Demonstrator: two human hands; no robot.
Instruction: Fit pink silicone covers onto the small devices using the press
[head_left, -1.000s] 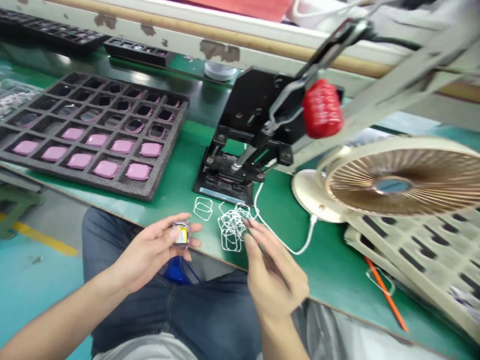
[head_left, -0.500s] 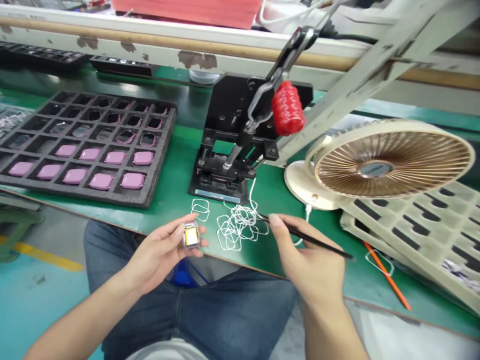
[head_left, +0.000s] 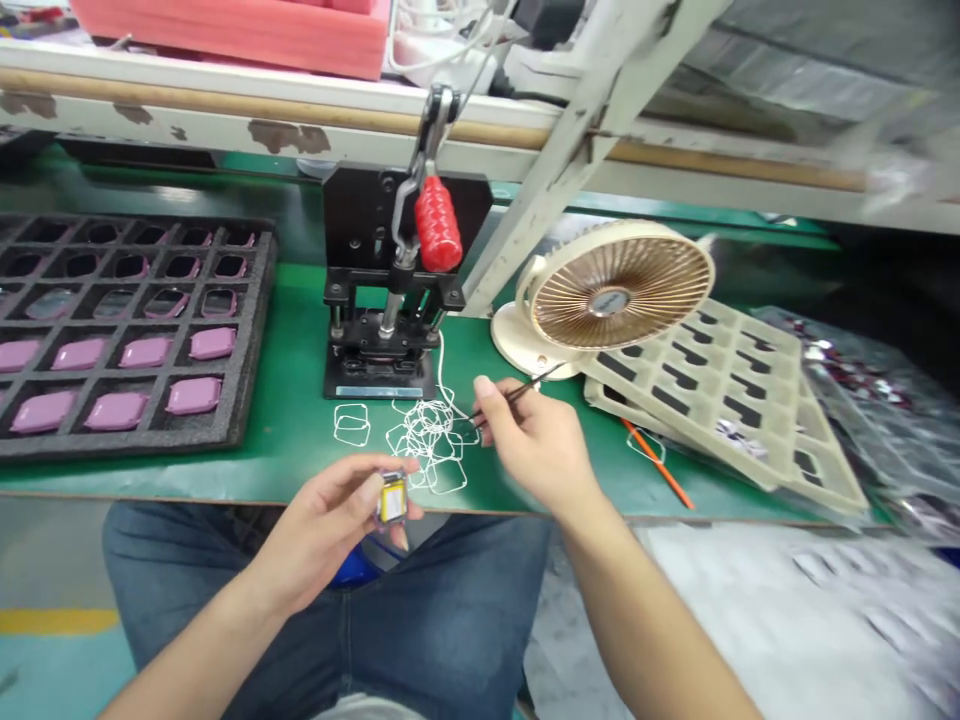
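Note:
My left hand [head_left: 330, 525] pinches a small square case with a yellow inside [head_left: 392, 497], held just over the front edge of the green bench [head_left: 292, 430]. My right hand [head_left: 536, 445] grips thin black tweezers [head_left: 517, 392], their tip pointing left at a tangle of thin white rectangular rings [head_left: 424, 445] on the bench. Behind the rings stands a black hand press [head_left: 382, 300] with a red-handled lever [head_left: 437, 225].
A black foam tray [head_left: 127, 330] at the left holds several pink pieces and clear cases. A beige desk fan [head_left: 615, 290] leans on beige slotted trays [head_left: 720, 400] at the right, with an orange stick [head_left: 660, 465] beside them. My denim-covered legs are below.
The view swung right and the press now sits left of centre. My right hand took up the tweezers and turned their tip toward the white rings. My left hand kept the case.

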